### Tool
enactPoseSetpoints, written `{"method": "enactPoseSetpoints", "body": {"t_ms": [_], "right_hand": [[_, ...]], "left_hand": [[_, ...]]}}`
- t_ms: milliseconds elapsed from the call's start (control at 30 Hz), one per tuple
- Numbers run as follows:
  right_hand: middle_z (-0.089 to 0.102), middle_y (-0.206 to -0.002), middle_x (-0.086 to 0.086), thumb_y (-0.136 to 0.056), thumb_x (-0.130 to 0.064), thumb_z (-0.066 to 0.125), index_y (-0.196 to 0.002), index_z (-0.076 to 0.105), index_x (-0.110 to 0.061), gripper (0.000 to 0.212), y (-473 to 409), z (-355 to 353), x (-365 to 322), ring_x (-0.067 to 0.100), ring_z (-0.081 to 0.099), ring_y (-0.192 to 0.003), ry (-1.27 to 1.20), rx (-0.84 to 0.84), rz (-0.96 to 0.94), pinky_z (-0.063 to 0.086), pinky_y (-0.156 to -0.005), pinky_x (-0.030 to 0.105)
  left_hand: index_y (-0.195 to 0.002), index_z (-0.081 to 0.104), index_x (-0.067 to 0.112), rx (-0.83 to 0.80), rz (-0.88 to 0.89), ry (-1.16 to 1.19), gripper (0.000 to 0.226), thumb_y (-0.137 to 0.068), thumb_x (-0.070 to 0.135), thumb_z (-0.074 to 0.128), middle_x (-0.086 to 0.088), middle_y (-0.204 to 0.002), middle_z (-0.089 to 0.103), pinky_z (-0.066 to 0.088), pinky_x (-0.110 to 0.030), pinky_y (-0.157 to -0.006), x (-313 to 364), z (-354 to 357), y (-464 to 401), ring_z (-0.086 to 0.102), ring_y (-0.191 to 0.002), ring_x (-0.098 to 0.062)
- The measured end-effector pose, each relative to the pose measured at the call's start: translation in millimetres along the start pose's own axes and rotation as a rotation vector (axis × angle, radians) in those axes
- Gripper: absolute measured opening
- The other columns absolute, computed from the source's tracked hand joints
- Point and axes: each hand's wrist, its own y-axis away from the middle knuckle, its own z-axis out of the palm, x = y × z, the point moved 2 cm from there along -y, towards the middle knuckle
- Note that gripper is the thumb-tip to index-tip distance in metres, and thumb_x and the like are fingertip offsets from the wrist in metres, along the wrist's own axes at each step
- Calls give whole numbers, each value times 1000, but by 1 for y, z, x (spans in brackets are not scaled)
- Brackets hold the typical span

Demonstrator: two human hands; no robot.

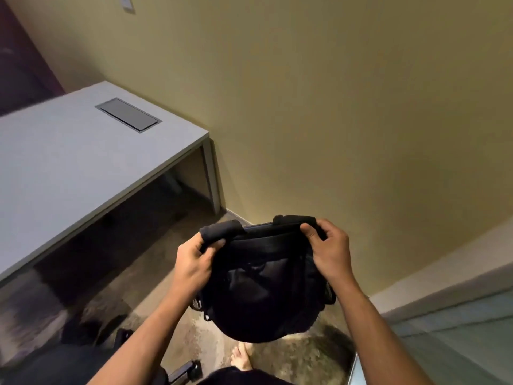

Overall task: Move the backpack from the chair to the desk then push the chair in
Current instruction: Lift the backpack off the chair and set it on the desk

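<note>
A black backpack [263, 287] hangs in the air in front of me, above the carpet and to the right of the desk. My left hand [193, 263] grips its left shoulder strap near the top. My right hand [330, 250] grips the right strap. The grey desk [69, 162] stands at the left against the wall, its top bare apart from a metal cable hatch [128, 114]. The black chair [77, 362] shows only partly at the bottom left, below my left forearm.
A beige wall [333, 107] runs behind the desk and to the right. A glass panel [458, 343] stands at the lower right. My bare foot [243, 357] is on the carpet under the backpack. A desk leg [212, 179] stands by the wall.
</note>
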Motion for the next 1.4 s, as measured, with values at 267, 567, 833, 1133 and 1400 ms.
{"method": "enactPoseSetpoints", "body": {"t_ms": [267, 567, 833, 1133, 1400], "right_hand": [[74, -84, -13, -81, -56, 68, -85, 72, -42, 15, -92, 66, -4, 5, 69, -80, -40, -92, -56, 54, -70, 19], [72, -79, -14, -79, -62, 65, -82, 70, -41, 23, -216, 146, -10, 2, 65, -73, -76, -184, -137, 52, -66, 18], [70, -74, -15, -78, -63, 65, -81, 70, -35, 28, -321, 210, -28, 2, 61, -68, -115, -283, -210, 51, -64, 21], [70, -75, -1, -80, -53, 66, -82, 71, -26, 28, -398, 289, -54, 7, 58, -66, -121, -315, -266, 51, -63, 31], [57, -58, -17, -84, -51, 64, -71, 63, -30, 25, -457, 360, -99, 0, 46, -54, -125, -183, -363, 38, -51, 15]], "left_hand": [[-114, 72, 30, 99, 33, -32, 37, -92, 2, 63, 12, -110, 75, 53, -24, -94, -8, -36, -78, 68, -107, -7], [-111, 72, 42, 234, 69, -117, 41, -93, 7, 62, 22, -111, 73, 49, -11, -86, -13, -69, -186, 65, -108, 1], [-107, 74, 38, 419, 57, -102, 36, -91, 8, 59, 17, -110, 74, 52, -20, -91, -9, -94, -270, 67, -109, -3], [-108, 75, 31, 511, 66, -69, 35, -92, 4, 58, 12, -111, 75, 53, -21, -91, -7, -138, -351, 67, -110, -6], [-104, 76, 34, 436, 223, -31, 45, -90, -5, 58, 12, -108, 76, 50, -14, -87, 17, -211, -445, 68, -107, -7]]}}
